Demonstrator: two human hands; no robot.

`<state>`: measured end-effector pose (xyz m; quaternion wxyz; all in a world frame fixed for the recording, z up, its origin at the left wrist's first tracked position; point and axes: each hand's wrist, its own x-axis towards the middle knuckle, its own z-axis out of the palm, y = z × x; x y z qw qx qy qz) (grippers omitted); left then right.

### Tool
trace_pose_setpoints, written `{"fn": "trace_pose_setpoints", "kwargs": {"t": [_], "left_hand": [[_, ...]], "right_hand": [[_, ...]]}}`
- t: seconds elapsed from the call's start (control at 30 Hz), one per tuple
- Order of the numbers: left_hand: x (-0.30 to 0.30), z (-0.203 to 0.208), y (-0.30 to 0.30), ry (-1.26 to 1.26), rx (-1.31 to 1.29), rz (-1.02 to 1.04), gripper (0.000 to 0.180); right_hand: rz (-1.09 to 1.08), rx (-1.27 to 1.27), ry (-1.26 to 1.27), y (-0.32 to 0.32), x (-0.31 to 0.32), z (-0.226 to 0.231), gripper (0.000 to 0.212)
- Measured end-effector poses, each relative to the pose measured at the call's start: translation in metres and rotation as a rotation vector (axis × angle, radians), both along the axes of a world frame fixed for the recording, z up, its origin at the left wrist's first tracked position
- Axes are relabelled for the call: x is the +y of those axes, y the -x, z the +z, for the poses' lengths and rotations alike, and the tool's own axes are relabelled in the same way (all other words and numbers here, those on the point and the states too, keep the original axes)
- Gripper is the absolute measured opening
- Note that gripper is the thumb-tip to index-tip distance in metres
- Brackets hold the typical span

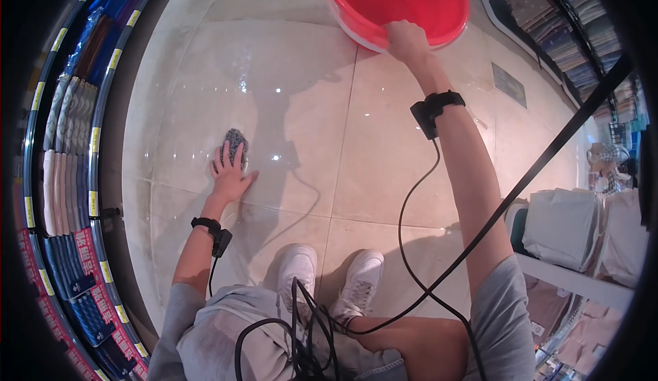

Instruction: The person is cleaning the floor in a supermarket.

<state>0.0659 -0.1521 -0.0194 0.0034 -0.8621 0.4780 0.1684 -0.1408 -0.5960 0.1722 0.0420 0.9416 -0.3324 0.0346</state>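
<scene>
On the tiled floor, my left hand [232,179] lies with its fingers spread over a dark grey, speckled wad [236,136], which looks like a cloth or scrubbing pad. Most of the wad sticks out past my fingertips. My right hand [409,40] reaches far forward, closed around the near rim of a large red plastic basin [439,1]. The basin tilts so that its red inside faces me, and its far edge is cut off by the picture. I cannot see my right fingertips.
Shelves of folded textiles [65,189] run along the left. More racks [548,31] stand at the far right, with white packages [562,227] on a nearer shelf. A black cable [510,199] crosses in front of me, coiling near my white shoes [295,271]. Glossy floor tiles [288,52] reflect lights.
</scene>
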Motion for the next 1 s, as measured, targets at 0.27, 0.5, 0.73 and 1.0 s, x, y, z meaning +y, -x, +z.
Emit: {"fn": "trace_pose_setpoints", "kwargs": {"t": [0.27,0.5,0.73,1.0], "left_hand": [[0.004,-0.003,0.0,0.042,-0.008,0.015,0.091],[0.003,-0.013,-0.005,0.075,-0.055,-0.027,0.09],[0.005,-0.015,-0.006,0.089,-0.065,-0.034,0.09],[0.006,-0.016,-0.005,0.11,-0.076,-0.025,0.089]], "right_hand": [[-0.033,-0.057,0.081,-0.004,0.012,-0.006,0.017],[0.02,-0.161,0.141,0.009,0.023,-0.019,0.014],[-0.027,-0.168,0.095,0.014,0.04,-0.03,0.016],[0.03,-0.07,0.071,0.017,0.062,-0.051,0.013]]}}
